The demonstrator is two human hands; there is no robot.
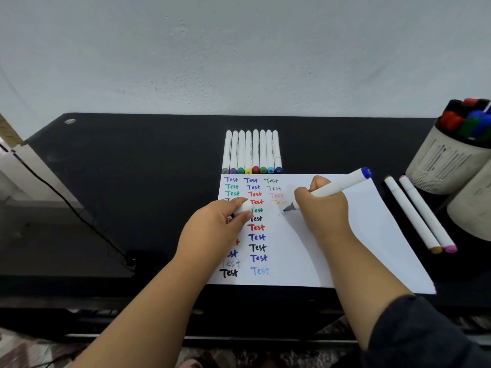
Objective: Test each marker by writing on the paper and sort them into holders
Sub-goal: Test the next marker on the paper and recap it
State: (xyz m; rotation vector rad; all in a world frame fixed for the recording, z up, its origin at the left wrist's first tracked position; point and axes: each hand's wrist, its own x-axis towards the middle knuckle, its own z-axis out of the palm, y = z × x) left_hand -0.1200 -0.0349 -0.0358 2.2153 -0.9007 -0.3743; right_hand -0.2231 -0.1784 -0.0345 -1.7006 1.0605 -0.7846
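A white sheet of paper [350,235] lies on the black desk, covered on its left part with the word "Test" in many colours. My right hand [322,205] grips a white marker [337,188] with a blue end cap, its dark tip touching the paper beside faint specks. My left hand [215,224] rests on the paper's left side and holds the marker's white cap [245,207]. Several capped white markers [252,152] lie in a row just behind the paper. A white holder [446,160] at the right is full of markers.
Two white markers [419,213], one with an ochre end and one pink, lie right of the paper. A second pale holder [475,208] stands at the right edge, partly cut off. A black cable [74,211] runs down the desk's left side. A grey wall is behind.
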